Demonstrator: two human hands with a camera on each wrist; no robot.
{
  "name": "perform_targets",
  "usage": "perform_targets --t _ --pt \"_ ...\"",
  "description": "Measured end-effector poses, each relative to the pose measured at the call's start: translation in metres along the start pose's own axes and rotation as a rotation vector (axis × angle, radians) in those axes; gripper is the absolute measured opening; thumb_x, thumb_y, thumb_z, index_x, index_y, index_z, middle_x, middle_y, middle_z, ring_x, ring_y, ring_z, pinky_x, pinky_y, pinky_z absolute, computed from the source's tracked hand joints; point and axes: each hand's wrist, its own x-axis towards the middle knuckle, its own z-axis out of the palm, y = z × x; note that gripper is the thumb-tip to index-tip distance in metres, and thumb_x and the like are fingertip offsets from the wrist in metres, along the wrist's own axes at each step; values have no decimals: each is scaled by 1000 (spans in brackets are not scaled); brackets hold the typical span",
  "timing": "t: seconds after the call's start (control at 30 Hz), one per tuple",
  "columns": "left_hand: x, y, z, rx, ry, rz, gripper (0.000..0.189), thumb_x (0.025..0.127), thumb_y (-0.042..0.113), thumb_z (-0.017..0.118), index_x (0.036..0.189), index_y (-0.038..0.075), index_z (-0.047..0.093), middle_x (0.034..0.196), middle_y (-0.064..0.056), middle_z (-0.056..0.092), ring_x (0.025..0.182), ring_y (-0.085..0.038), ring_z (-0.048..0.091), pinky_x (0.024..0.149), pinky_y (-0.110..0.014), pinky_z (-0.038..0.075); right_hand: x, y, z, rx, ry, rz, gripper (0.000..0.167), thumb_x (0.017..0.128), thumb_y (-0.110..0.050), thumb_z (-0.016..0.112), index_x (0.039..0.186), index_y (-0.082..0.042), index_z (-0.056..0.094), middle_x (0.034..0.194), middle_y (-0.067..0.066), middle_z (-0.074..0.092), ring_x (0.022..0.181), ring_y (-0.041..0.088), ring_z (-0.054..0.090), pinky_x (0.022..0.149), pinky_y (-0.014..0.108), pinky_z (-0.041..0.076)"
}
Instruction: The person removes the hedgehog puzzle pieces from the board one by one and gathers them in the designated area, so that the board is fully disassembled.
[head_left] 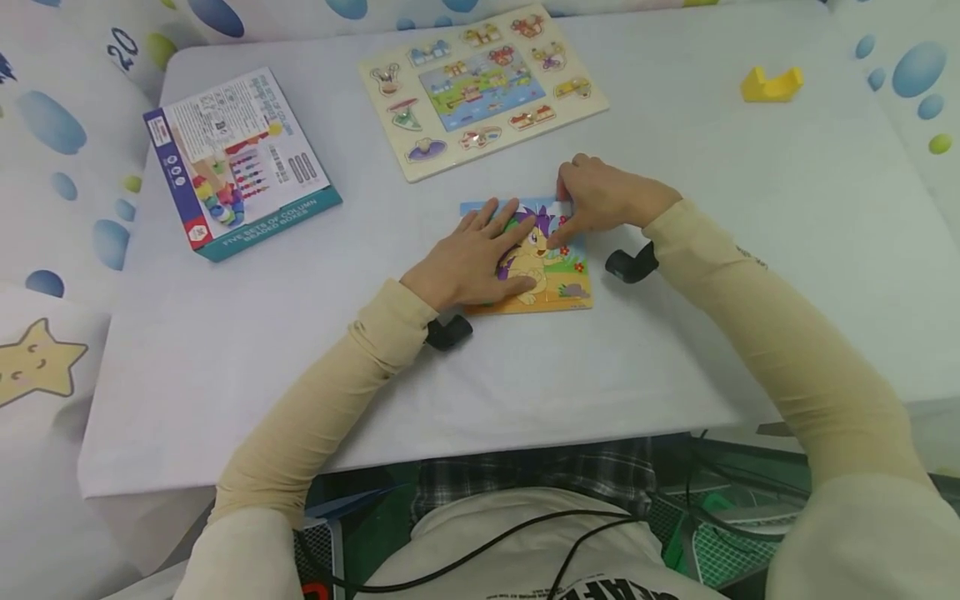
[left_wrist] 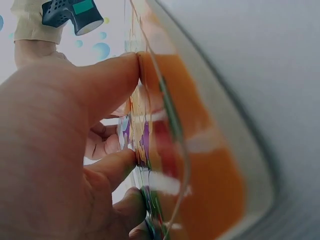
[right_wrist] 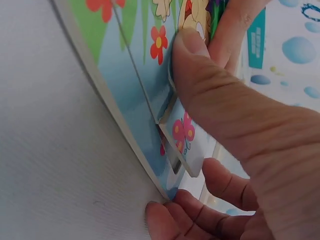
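Observation:
A jigsaw board [head_left: 562, 302] with a cartoon animal, flowers and a blue sky lies flat on the table in the head view. My left hand [head_left: 480, 262] is spread over its left part, fingers extended and fingertips touching the picture. At the top right corner, my right hand [head_left: 607, 196] holds a puzzle piece [right_wrist: 185, 137] with a pink butterfly between thumb and curled fingers. In the right wrist view that piece sits tilted, one end raised out of its slot. The other right fingers [right_wrist: 220, 217] rest at the board's edge.
Behind the jigsaw lies a wooden knob puzzle [head_left: 408, 162]. A boxed bead set [head_left: 247, 167] is at the left, and a small yellow holder [head_left: 772, 86] at the far right. All stand on a white-covered table [head_left: 300, 358].

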Motion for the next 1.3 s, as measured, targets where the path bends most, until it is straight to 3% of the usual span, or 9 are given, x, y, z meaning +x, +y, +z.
perform_targets --t 0.23,0.43,0.53,0.67,0.77,0.9,0.97,1.13,1.3 --pt "0 0 0 4 6 4 82 94 65 42 158 24 8 165 -4 -6 151 -26 -10 123 -41 0 -2 -2 3 0 28 3 69 81 -45 77 116 5 45 111 18 43 105 32 37 89 43 38" --pt "0 -1 -3 11 11 10 83 94 65 42 158 24 8 165 -4 -6 151 -26 -10 123 -42 0 -3 1 6 41 58 -51 54 82 -38 79 108 3 54 112 16 48 103 31 42 89 41 40" --pt "0 -1 -3 14 8 7 84 94 65 43 158 25 8 165 -3 -6 151 -26 -10 123 -42 0 -3 1 7 107 69 -53 56 82 -34 80 113 2 51 111 15 49 98 29 45 88 40 41" --pt "-1 -2 -1 7 4 5 84 93 66 43 158 25 8 165 -3 -6 151 -26 -10 123 -42 0 -3 0 11 186 98 -55 64 82 -29 80 126 1 44 122 17 48 107 30 45 98 43 40" --pt "-2 -2 1 -4 14 10 84 93 66 43 158 26 9 165 -3 -5 151 -26 -10 123 -42 0 -6 3 14 214 165 -113 51 89 -21 73 126 2 48 125 18 52 110 30 49 100 44 41" --pt "-6 -4 2 -17 27 1 83 93 65 45 158 26 11 165 -3 -5 152 -25 -9 123 -42 0 -10 12 18 276 280 -182 34 97 -13 60 127 0 53 121 17 60 98 27 52 89 40 42" --pt "-8 -6 2 -17 27 -5 83 93 65 46 158 25 11 165 -3 -4 152 -26 -9 123 -42 0 -13 21 18 328 319 -139 38 98 -16 60 132 -3 50 122 17 59 94 27 50 85 38 40" --pt "-8 -5 4 -26 35 17 84 94 64 47 158 23 11 165 -5 -4 152 -27 -8 123 -43 -1 -32 66 10 409 373 107 48 96 -23 63 136 -5 44 129 18 51 97 28 46 82 35 39" --pt "-4 0 5 -36 51 43 84 94 62 48 158 22 13 165 -7 -2 152 -29 -7 123 -44 0 -62 117 5 403 313 248 45 96 -20 60 136 -4 46 127 19 48 105 30 45 85 37 39"
